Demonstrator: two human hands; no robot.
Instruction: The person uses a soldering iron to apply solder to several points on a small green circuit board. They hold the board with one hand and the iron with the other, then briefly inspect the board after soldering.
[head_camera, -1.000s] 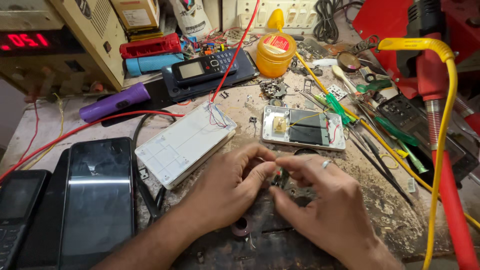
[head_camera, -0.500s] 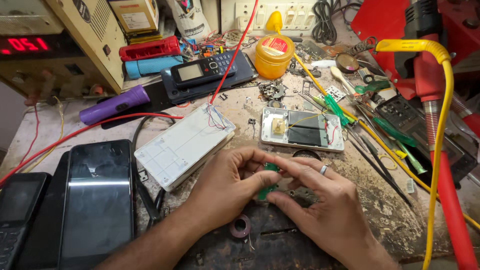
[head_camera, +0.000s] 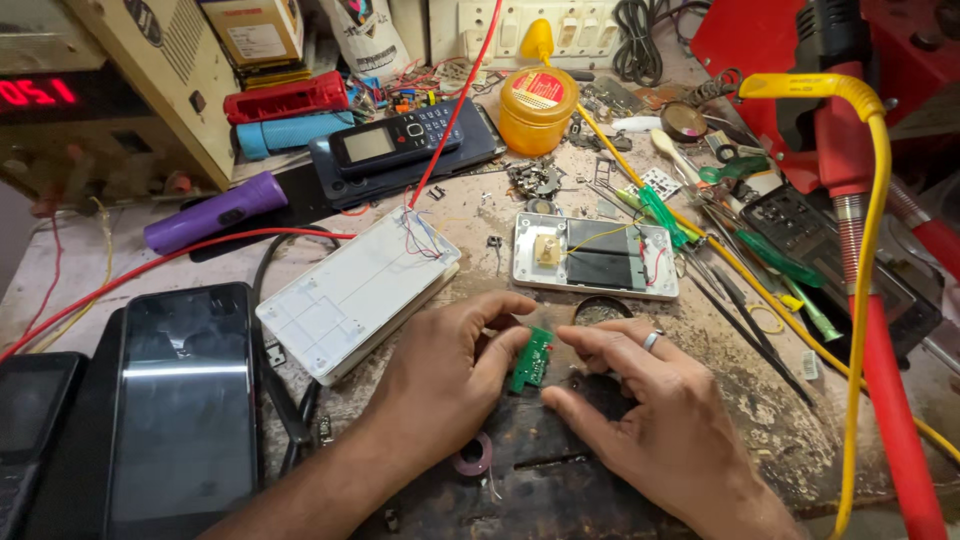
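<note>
Both hands meet over the worn, stained workbench. The left hand has its fingers curled in, thumb and forefinger closed on the left edge of a small green rectangular circuit board. The right hand, with a silver ring on 1 finger, lays its forefinger along the board's upper right side while its thumb presses in from below, so the board sits pinched between the fingertips of both hands, tilted a little and just above the dark patch of bench under them.

Just beyond the left fingers lies a white rectangular plastic casing, face down, with thin red and blue wires running out of its far corner. Just beyond the right fingers lies a second white opened casing showing a dark battery and a yellow wire. A small pinkish ring rests on the bench near the left wrist. Left of that wrist lies a black smartphone with a blank screen. Far past the fingertips stand a round yellow plastic tub with a red label and a black keypad phone. To the right of the right hand, green-handled tools lie scattered beside a yellow cable.
</note>
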